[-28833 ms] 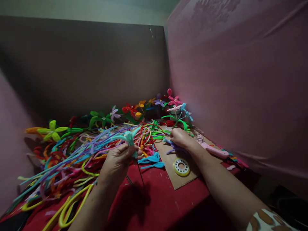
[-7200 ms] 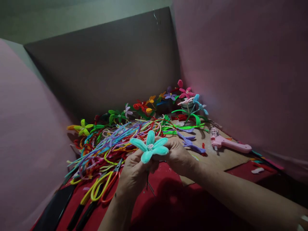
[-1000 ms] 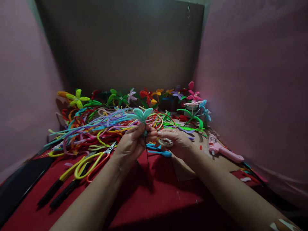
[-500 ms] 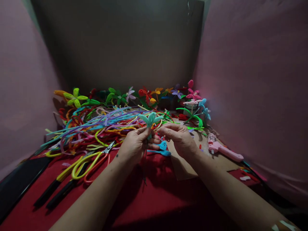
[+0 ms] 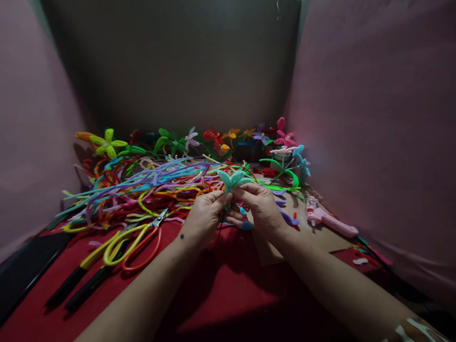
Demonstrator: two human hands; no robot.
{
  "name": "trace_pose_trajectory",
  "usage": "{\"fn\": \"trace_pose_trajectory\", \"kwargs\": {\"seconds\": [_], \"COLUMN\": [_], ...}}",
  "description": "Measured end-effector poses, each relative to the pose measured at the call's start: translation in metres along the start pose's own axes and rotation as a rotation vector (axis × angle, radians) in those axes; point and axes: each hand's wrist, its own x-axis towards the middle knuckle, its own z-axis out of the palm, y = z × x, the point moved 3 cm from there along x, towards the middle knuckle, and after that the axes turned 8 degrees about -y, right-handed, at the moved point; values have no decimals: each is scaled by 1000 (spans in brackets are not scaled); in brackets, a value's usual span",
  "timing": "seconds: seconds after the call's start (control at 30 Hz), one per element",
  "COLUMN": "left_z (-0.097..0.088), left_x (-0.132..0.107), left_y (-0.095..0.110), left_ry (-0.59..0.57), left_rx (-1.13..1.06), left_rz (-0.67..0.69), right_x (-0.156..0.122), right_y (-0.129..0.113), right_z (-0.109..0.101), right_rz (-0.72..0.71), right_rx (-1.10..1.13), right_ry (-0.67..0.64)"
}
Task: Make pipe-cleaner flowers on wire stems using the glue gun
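Observation:
A mint-green pipe-cleaner flower [image 5: 232, 179] stands upright between my two hands, its petals spread at the top. My left hand [image 5: 211, 212] pinches it at the base, and a thin dark stem hangs below the fingers. From the other side my right hand [image 5: 259, 207] is closed with thumb and forefinger at the flower's lower petals, touching it. Blue looped pipe cleaners [image 5: 245, 225] lie on the cloth behind the hands, partly hidden by them.
Left of the hands lie scissors with orange handles [image 5: 143, 256] and yellow-handled pliers [image 5: 96, 259]. Behind them spreads a heap of pipe cleaners [image 5: 142, 185]. A pink glue gun [image 5: 335, 222] rests on cardboard [image 5: 320, 242] at right. Finished flowers [image 5: 109, 143] line the back.
My right hand has moved left onto the flower, where before it was held apart. The flower and left hand have shifted slightly right, and the stem is tilted differently.

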Motion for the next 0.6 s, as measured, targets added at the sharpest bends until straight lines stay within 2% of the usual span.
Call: {"fn": "trace_pose_trajectory", "kwargs": {"seconds": [0.17,0.27,0.4,0.53,0.6], "left_z": [3,3,1,-1,-1], "left_x": [-2,-3,-3,-2,-1], "left_y": [2,4,4,0,-1], "left_ry": [14,10,-64,-161,-165], "left_rx": [70,114,129,12,-26], "left_rz": [-4,26,27,-5,-17], "right_x": [1,-1,-6,-8,-8], "right_y": [6,8,9,8,7], "right_z": [-1,1,10,14,14], "right_rz": [-22,-8,29,22,11], "right_rx": [-60,-55,67,131,127], "right_ry": [54,27,-87,-103,-87]}}
